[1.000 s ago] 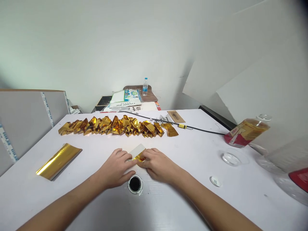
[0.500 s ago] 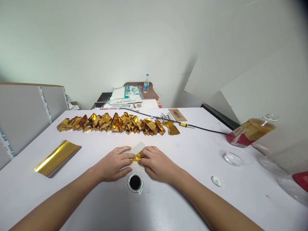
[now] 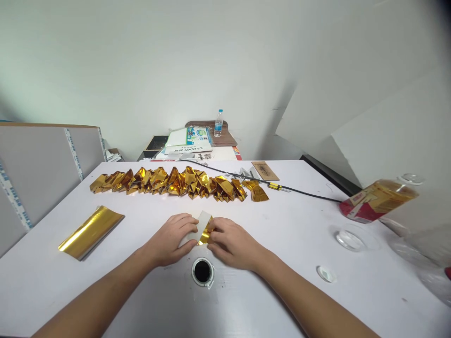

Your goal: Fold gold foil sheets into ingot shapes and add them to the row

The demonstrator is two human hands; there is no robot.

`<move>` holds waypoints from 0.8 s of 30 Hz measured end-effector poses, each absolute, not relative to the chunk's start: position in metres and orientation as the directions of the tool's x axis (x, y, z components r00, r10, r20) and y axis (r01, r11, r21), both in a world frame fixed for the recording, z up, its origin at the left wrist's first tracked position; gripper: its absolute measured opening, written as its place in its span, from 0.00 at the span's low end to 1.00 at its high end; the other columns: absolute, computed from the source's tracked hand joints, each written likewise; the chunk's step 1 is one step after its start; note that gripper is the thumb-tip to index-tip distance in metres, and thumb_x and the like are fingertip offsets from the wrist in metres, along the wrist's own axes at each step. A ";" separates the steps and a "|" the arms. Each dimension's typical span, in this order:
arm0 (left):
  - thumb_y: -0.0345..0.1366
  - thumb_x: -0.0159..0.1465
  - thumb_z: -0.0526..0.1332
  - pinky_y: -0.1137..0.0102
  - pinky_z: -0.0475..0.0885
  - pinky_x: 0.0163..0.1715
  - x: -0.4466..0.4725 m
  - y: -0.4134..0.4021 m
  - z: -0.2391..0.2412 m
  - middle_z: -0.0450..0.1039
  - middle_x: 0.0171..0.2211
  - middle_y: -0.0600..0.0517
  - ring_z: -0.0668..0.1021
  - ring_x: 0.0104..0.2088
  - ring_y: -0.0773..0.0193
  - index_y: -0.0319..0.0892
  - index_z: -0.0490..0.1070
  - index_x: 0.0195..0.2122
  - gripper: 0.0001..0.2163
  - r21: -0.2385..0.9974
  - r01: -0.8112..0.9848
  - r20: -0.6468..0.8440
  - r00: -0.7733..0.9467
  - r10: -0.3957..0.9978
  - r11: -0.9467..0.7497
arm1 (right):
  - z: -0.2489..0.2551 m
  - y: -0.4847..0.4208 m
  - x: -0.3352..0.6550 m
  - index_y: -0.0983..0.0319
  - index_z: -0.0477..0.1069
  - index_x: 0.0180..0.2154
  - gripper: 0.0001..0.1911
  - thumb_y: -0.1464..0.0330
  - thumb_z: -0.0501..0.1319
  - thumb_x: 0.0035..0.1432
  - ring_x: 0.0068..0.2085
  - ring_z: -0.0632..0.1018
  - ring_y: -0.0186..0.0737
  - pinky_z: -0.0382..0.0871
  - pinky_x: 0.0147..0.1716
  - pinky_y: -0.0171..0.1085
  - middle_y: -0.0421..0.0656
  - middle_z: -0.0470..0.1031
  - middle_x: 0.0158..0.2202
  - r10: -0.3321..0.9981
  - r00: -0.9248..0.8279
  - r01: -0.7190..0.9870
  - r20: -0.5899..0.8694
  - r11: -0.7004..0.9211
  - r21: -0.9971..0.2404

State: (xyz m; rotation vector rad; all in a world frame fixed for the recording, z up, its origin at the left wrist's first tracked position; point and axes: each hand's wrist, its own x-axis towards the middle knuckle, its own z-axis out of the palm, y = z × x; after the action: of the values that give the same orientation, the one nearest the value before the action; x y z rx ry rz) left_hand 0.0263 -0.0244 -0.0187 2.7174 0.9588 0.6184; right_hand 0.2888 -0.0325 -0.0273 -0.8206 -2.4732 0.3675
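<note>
Left fingers [image 3: 190,227]: parted, resting on foil sheet [image 3: 203,227]
Right fingers [image 3: 215,225]: curled, pinching its edge
Foil sheet: likely light, slick, easily creased; grip edges

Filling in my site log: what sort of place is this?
Probably a makeshift indoor craft workspace: a white table holds a row of folded glossy gold pieces, more gold sheet material and a partly folded gold-and-white sheet.

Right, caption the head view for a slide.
Left fingers and right fingers on gold foil paper, folded gold pieces behind.
</note>
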 end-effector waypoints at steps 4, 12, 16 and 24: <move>0.39 0.71 0.61 0.47 0.69 0.65 0.026 -0.021 -0.023 0.72 0.65 0.42 0.68 0.69 0.44 0.44 0.71 0.60 0.17 0.266 0.608 0.277 0.696 0.663 -0.749 | -0.031 -0.028 0.291 0.60 0.74 0.30 0.08 0.72 0.63 0.64 0.42 0.77 0.43 0.74 0.44 0.44 0.47 0.77 0.41 0.596 -0.687 0.433 0.415 0.795 -0.425; 0.41 0.73 0.60 0.46 0.69 0.64 0.024 -0.020 -0.022 0.73 0.66 0.46 0.70 0.67 0.44 0.46 0.74 0.61 0.17 0.265 0.615 0.202 0.718 0.666 -0.743 | -0.038 -0.019 0.290 0.59 0.70 0.28 0.11 0.71 0.65 0.64 0.44 0.80 0.43 0.74 0.48 0.44 0.45 0.79 0.37 0.562 -0.685 0.386 0.464 0.820 -0.422; 0.41 0.74 0.59 0.47 0.69 0.64 0.024 -0.018 -0.021 0.74 0.65 0.47 0.71 0.67 0.46 0.48 0.75 0.61 0.16 0.294 0.625 0.207 0.697 0.687 -0.723 | -0.040 -0.019 0.288 0.59 0.69 0.28 0.11 0.70 0.67 0.63 0.43 0.79 0.43 0.74 0.47 0.43 0.45 0.78 0.39 0.597 -0.657 0.384 0.460 0.790 -0.477; 0.41 0.74 0.59 0.47 0.67 0.66 0.023 -0.016 -0.023 0.73 0.66 0.49 0.70 0.68 0.47 0.50 0.75 0.61 0.16 0.326 0.629 0.189 0.688 0.700 -0.706 | -0.041 -0.019 0.285 0.59 0.67 0.27 0.14 0.69 0.66 0.65 0.42 0.77 0.41 0.72 0.45 0.42 0.43 0.75 0.37 0.624 -0.651 0.404 0.432 0.767 -0.499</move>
State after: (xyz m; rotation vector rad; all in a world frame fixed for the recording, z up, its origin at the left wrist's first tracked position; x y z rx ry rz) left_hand 0.0229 -0.0161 -0.0230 2.6652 1.0663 0.4421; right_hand 0.2849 -0.0187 -0.0409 -0.7656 -2.3607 0.4832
